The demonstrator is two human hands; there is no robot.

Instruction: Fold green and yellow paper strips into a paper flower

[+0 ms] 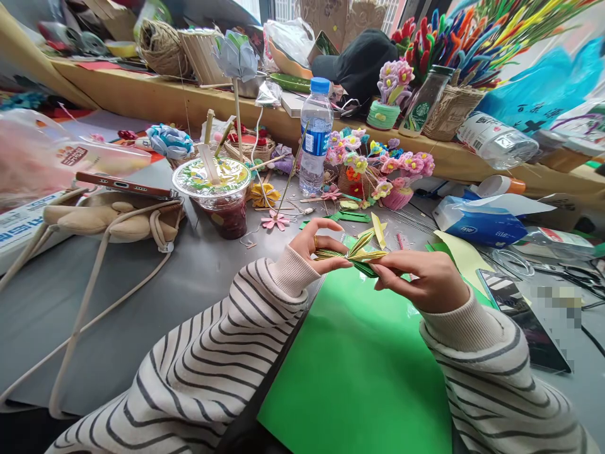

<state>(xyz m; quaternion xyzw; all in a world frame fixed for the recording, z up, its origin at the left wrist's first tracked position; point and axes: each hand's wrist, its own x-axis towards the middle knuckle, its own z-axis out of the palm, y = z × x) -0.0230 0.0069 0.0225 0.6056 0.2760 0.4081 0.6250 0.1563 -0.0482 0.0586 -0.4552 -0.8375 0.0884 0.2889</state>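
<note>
"Where's the folded paper piece (363,255)?"

"Between the two hands, at the dial's centre. It's green and yellow, pleated, fanning out from a pinched middle."

"And the hands themselves?"

"The left hand (307,247) pinches its nine o'clock end between thumb and fingers, the index finger arched above it. A ring (316,241) shows on that hand. The right hand (425,279) grips the three o'clock end with thumb and fingertips. They sit near each other, bridged by the paper."

"What's underneath?"

"A bright green sheet (363,372) spreads out toward six o'clock."

"Anything close by?"

"A yellow paper strip (379,231) lies just past the piece, between one and two. At ten there's a pink flower (275,221), and beyond it a lidded cup (225,214) of dark red stuff."

"Farther out?"

"A blue-capped water bottle (314,142) stands at eleven. A blue packet (472,224) lies between two and three, a dark-screened device (524,321) at four. Out at nine is a tan pouch (94,221), a phone (125,183) resting on top."
</note>
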